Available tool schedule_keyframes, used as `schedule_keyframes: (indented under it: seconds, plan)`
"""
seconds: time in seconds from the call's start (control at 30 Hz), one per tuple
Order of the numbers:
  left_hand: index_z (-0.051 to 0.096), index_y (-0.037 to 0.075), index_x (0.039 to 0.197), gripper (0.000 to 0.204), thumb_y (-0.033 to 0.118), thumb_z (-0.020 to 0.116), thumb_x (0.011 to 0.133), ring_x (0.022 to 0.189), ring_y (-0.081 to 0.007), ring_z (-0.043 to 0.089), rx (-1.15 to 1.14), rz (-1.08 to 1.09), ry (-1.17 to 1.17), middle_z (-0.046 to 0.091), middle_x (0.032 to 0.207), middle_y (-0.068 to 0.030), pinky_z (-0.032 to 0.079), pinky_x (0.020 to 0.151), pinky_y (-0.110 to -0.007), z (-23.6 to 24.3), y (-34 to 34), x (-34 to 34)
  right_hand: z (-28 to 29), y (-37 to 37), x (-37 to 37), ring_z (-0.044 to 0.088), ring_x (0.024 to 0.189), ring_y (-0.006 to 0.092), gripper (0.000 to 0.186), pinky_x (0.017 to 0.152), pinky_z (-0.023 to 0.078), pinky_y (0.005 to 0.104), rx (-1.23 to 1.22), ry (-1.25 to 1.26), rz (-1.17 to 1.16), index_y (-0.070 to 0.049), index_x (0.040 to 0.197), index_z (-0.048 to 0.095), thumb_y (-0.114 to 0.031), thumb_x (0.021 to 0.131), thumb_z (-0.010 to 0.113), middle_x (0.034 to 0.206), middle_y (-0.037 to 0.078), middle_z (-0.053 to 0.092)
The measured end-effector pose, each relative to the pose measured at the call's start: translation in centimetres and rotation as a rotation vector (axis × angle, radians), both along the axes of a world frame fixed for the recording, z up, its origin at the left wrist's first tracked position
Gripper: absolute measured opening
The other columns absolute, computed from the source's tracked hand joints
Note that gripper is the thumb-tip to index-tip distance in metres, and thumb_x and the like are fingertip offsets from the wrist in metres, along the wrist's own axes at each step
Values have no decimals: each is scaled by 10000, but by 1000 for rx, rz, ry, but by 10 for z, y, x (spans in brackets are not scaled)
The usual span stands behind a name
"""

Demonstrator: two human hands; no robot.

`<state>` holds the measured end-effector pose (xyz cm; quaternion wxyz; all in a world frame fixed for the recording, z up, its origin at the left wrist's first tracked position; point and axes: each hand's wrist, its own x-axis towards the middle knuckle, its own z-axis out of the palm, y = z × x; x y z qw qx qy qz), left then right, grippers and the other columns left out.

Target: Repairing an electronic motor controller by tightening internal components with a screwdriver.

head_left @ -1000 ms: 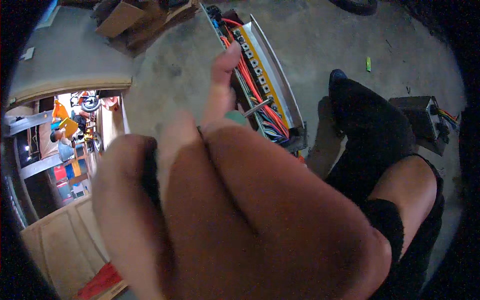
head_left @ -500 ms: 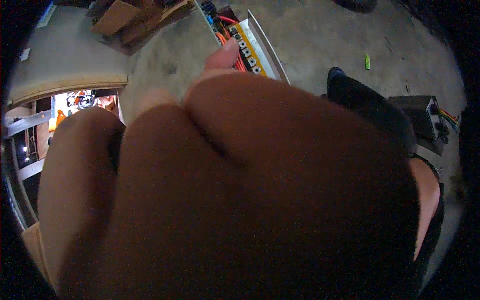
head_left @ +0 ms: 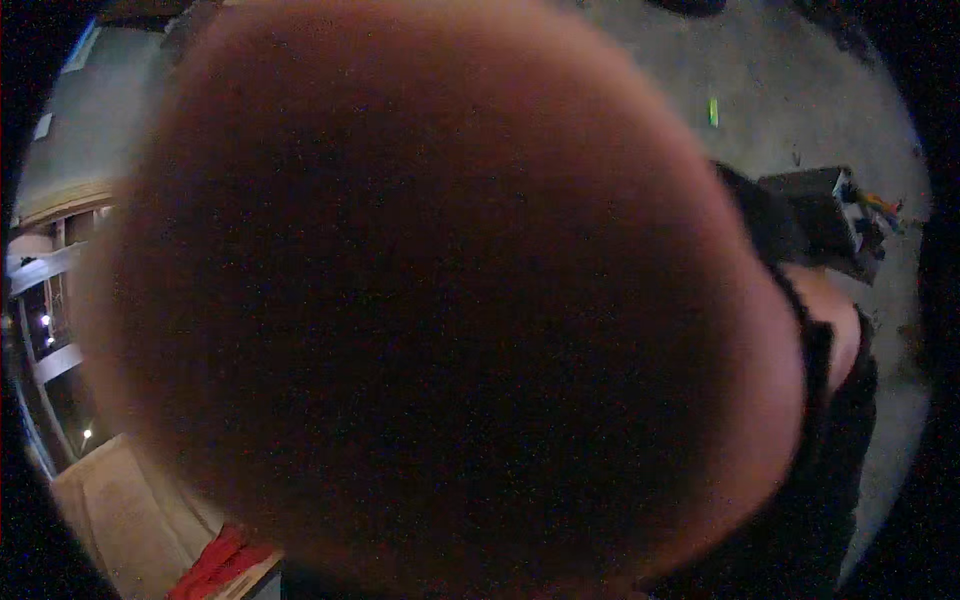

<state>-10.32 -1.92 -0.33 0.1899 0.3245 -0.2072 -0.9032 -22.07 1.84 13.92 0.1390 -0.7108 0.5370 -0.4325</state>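
view: a large blurred mass of bare skin (head_left: 440, 300) sits right against the lens and covers nearly the whole picture; we judge it a hand or forearm of ours, but we cannot tell which side.
grip: we cannot tell whether any fingers are spread, pressed together or pinching something; no fingertip shows, and neither hand can be made out as such.
thing in hand: none visible; whatever we may be holding lies behind the skin.
nearest things: at the right rim a dark boxy device with coloured wires (head_left: 825, 215) rests on the grey concrete floor (head_left: 800, 90), near a dark-clothed leg with a bare knee (head_left: 835, 330).
elsewhere: a small green scrap (head_left: 713, 110) lies on the floor up right; a pale wooden board (head_left: 110, 510) and a red cloth-like piece (head_left: 225, 562) show at lower left; shelving with small lights (head_left: 50, 330) at the left edge.
progress: as we judge it, nothing done or left can be read here, since the work area is wholly covered.
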Motion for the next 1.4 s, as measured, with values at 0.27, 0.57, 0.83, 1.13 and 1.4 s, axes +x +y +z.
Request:
schedule_keyframes:
  seconds: [0.27, 0.57, 0.83, 1.13, 1.4]
  plan:
    - [435, 65, 1361, 586, 480, 522, 956, 1184, -242, 563, -193, 48, 201, 575, 1271, -105, 477, 1002, -393, 48, -56, -11, 27, -35, -7, 626, 765, 360, 419, 664, 545, 434, -245, 114, 35, -38, 1182, 616, -81, 766, 629, 929, 186, 606]
    - [453, 71, 1341, 685, 561, 589, 881, 1078, -227, 604, -311, 167, 171, 586, 1246, -106, 496, 948, -387, 68, -29, 19, -6, 1, -21, 657, 992, 277, 555, 848, 533, 368, -236, -390, 225, -10, 1407, 412, 10, 887, 608, 1230, 196, 573]
    - [495, 94, 1333, 655, 545, 603, 870, 1019, -261, 660, -235, 163, 134, 659, 1148, -100, 537, 924, -416, 56, -29, 28, -20, -7, -18, 673, 963, 300, 644, 839, 553, 383, -437, -54, 266, -20, 1426, 353, -48, 871, 679, 1231, 210, 562]
    - [482, 108, 1355, 628, 483, 629, 874, 1044, -277, 657, -184, 152, 236, 645, 1195, -117, 562, 886, -434, 57, -30, 27, -35, -9, -14, 671, 912, 316, 702, 757, 571, 387, -398, -431, 352, -70, 1433, 337, -167, 865, 737, 1243, 230, 548]
    - [490, 81, 1329, 646, 555, 576, 898, 1060, -301, 652, -295, 152, 145, 635, 1213, -149, 522, 962, -430, 56, -23, 36, -35, 6, -2, 659, 854, 234, 723, 694, 581, 340, -452, -58, 167, -73, 1289, 481, 45, 673, 841, 1108, 174, 563]
